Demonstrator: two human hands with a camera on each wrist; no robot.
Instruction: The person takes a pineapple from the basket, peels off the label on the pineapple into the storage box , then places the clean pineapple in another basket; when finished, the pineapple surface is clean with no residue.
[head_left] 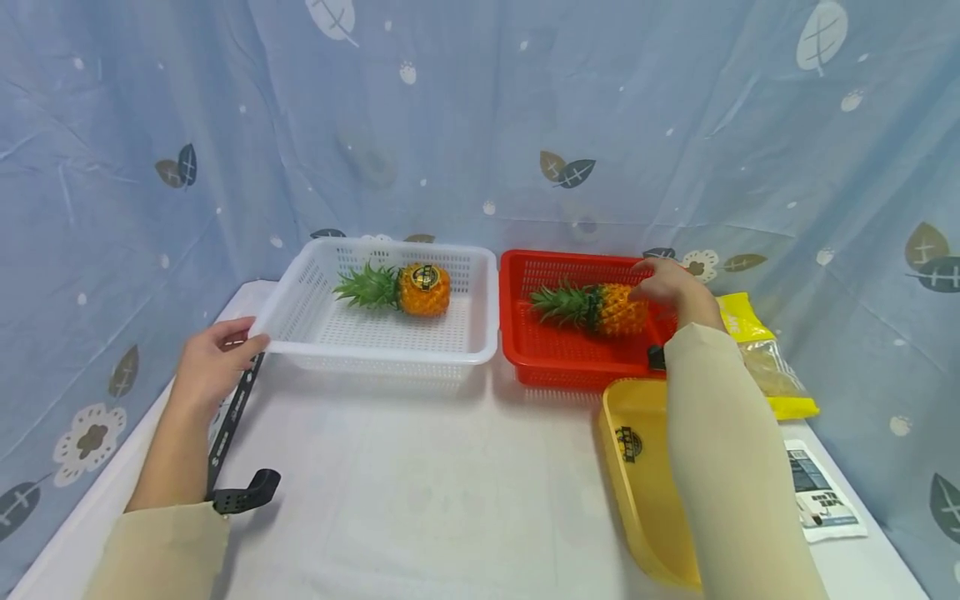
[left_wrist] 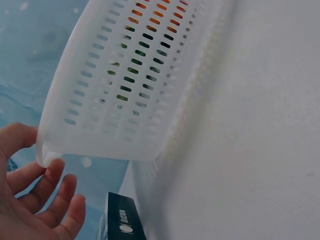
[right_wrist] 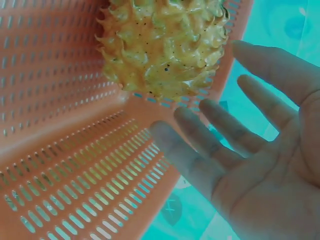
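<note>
My left hand [head_left: 208, 367] pinches the near left corner of a white plastic basket [head_left: 375, 348] between thumb and fingers; the left wrist view shows the thumb and a fingertip at its rim [left_wrist: 50, 155]. Inside this basket a small pineapple [head_left: 425, 292] lies on its side, leaves to the left, with a round label. My right hand [head_left: 673, 287] is over the right end of a red basket [head_left: 555, 364], beside a second pineapple [head_left: 622, 314] lying there. In the right wrist view its fingers [right_wrist: 200, 147] are spread and hold nothing, close to the spiky fruit [right_wrist: 162, 55].
A yellow bin [head_left: 622, 492] stands in front of the red basket, partly behind my right sleeve. At the right lie a yellow bag [head_left: 772, 367] and a white packet [head_left: 821, 492]. A dark-edged box [head_left: 228, 417] lies under my left forearm. Patterned curtains [head_left: 450, 125] surround the white table [head_left: 420, 492].
</note>
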